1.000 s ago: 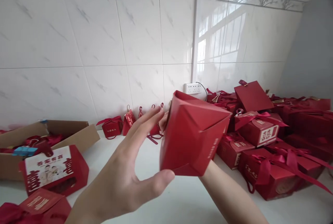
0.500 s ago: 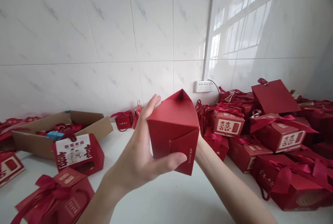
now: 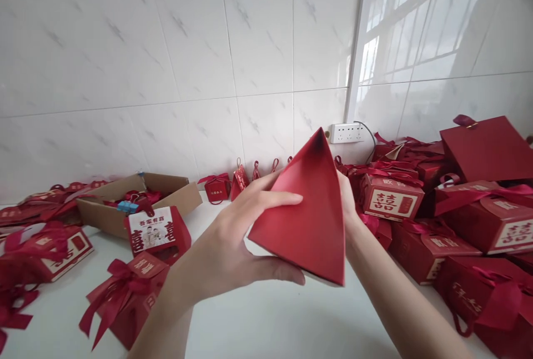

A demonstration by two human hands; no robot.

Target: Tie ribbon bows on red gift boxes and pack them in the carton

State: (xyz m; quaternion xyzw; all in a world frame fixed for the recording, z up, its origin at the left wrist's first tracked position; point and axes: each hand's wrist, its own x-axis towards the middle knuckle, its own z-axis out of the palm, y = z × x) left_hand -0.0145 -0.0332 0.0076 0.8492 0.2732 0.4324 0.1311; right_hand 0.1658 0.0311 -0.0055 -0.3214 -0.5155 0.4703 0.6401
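Observation:
Between my two hands is a red gift box (image 3: 308,214), held up above the white table with its pointed, triangular end facing me. My left hand (image 3: 245,237) grips it from the left, the thumb under the lower edge and the index finger laid across the red face. On the far right side of the box, my right hand (image 3: 346,198) is pressed against it; most of its fingers are hidden behind the cardboard.
Finished-looking red boxes with ribbons (image 3: 393,197) are piled on the right. On the left stand an open brown carton (image 3: 100,215), a box with a white printed label (image 3: 154,231) and a bow-tied box (image 3: 129,292). A power strip (image 3: 347,133) is on the tiled wall.
The box has tipped so its triangular end faces me and its printed side no longer shows. My left index finger now lies across it. The view has swung left.

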